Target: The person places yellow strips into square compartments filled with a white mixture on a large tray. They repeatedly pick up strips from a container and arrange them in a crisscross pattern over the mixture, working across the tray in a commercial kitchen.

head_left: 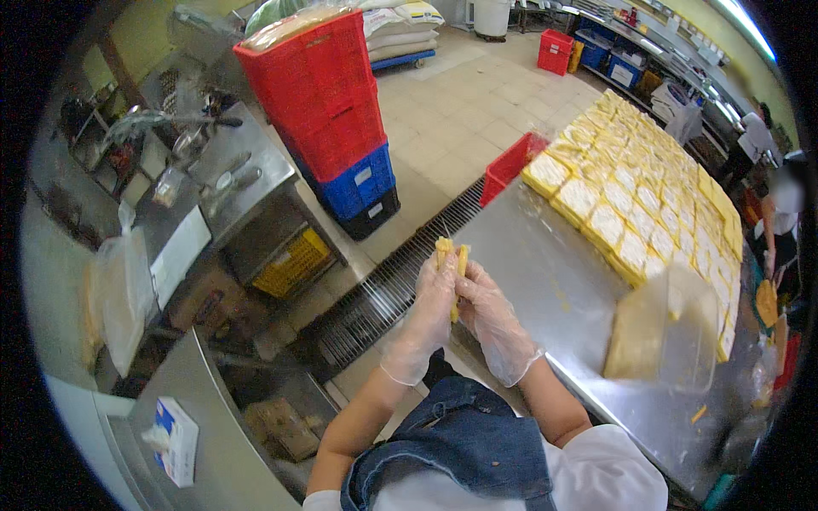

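Both of my hands wear clear plastic gloves and meet in front of my apron, just off the edge of the steel table (pixel 532 255). My left hand (pixel 430 298) is closed around yellow food strips (pixel 445 248), soft-looking like cake or sandwich trimmings; their ends stick up past the fingers. Pressed close beside it, my right hand (pixel 489 305) is also closed on the yellow strips, and one strip's end shows below the fingers. The fingers hide how many strips there are. To the right lie rows of stacked yellow squares with white tops (pixel 606 225).
A clear plastic tub (pixel 665 332) stands by the stacks, near a loose yellow scrap (pixel 699 415). Red crates (pixel 319 94) rise over blue ones, and another red crate (pixel 508 167) sits beyond the table. A floor grate (pixel 366 311) runs alongside. Other people work at far right.
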The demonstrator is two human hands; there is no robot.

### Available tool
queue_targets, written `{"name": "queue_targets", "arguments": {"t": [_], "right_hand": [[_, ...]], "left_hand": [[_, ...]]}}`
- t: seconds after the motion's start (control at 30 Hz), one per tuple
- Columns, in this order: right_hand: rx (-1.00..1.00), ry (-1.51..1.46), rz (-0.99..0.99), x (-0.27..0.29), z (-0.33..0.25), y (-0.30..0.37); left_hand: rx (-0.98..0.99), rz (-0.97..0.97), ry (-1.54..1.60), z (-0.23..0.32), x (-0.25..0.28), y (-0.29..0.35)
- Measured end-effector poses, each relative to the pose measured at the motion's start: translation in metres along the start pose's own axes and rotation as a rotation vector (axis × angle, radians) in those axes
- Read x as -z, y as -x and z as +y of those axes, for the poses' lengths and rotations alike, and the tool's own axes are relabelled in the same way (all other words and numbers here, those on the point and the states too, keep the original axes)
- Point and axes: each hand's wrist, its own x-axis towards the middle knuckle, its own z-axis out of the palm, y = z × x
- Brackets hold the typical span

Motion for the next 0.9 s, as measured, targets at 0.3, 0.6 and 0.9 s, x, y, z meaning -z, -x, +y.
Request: {"name": "queue_targets", "arguments": {"t": [0.3,0.6,0.9], "right_hand": [[0.074,0.088,0.252,0.034,-0.077,-0.146],[0.515,0.052,1.0,0.116,-0.109,-0.206],[0.781,-0.016,1.505,0.135,-0.14,-0.234]], "left_hand": [[0.108,-0.25,-0.173,0.055,-0.01,-0.186],[-0.04,-1.082,-0.645,0.009,-0.093,-0.368],[0.396,-1.362,-0.343,0.012,-0.162,-0.426]]}}
